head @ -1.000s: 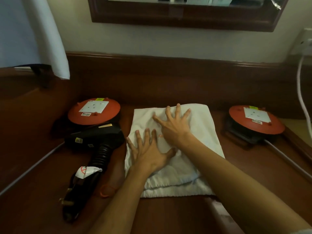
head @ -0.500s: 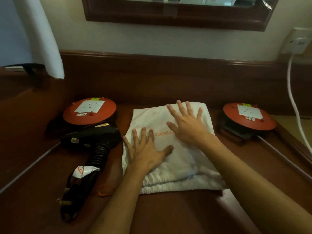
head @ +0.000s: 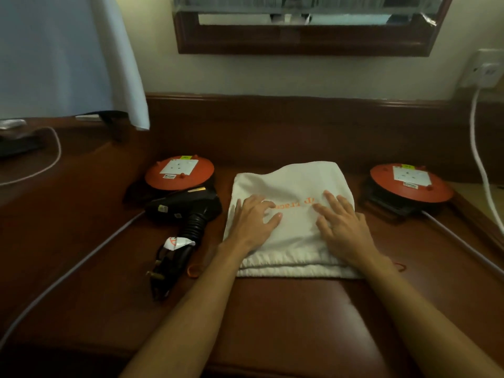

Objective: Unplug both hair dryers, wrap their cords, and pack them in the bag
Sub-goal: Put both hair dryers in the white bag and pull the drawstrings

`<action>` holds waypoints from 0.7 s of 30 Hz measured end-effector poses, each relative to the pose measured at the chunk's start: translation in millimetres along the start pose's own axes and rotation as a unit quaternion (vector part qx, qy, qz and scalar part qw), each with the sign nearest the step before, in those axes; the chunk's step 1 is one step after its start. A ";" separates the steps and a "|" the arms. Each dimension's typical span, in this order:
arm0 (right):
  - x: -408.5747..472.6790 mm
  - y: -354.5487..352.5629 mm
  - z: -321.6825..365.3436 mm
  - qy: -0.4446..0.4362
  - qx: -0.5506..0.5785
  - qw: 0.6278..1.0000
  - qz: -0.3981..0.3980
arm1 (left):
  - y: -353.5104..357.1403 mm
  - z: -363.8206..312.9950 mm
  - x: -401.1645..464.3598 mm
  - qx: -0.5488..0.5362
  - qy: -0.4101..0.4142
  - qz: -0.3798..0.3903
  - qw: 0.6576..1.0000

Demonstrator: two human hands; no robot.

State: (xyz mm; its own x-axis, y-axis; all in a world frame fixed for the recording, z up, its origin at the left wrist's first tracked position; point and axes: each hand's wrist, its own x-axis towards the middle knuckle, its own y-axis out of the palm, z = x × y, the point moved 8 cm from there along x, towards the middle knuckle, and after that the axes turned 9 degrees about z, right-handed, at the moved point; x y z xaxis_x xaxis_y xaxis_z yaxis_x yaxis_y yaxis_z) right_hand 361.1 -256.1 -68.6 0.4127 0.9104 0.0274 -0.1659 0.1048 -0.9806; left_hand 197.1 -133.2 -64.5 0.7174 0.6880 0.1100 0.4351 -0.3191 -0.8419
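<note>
While both hands lie flat on the white bag point(head: 291, 214), this job looks roughly half done. The left hand point(head: 252, 222) and right hand point(head: 342, 225) press down with fingers straight, gripping nothing. 1 black hair dryer point(head: 185, 211) lies just left of the bag on the wooden counter point(head: 81, 255), its cord bundled along the handle and the plug point(head: 155, 272) free, so it is unplugged and wrapped but not packed. Only 1 dryer is in sight; the bag bulges softly at the far end, and my guess is the second sits inside, though I cannot tell. Soft woven cloth with orange lettering, a gathered hem at the near edge, a ribbed black collar on the dryer, and 2 round orange cord reels point(head: 178, 173) flanking the scene.
</note>
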 end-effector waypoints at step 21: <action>-92.8 -8.9 88.2 -0.110 0.208 0.959 -0.161 | -92.7 30.6 -126.1 0.143 -0.195 -0.102 0.965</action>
State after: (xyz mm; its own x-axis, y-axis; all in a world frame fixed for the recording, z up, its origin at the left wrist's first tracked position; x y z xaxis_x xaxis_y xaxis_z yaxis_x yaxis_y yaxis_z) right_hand 245.2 -306.3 -45.2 0.3114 0.8619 0.4003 -0.4234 0.5029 -0.7535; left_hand 49.7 -170.4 -16.5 0.3485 0.9285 0.1284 0.3378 0.0034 -0.9412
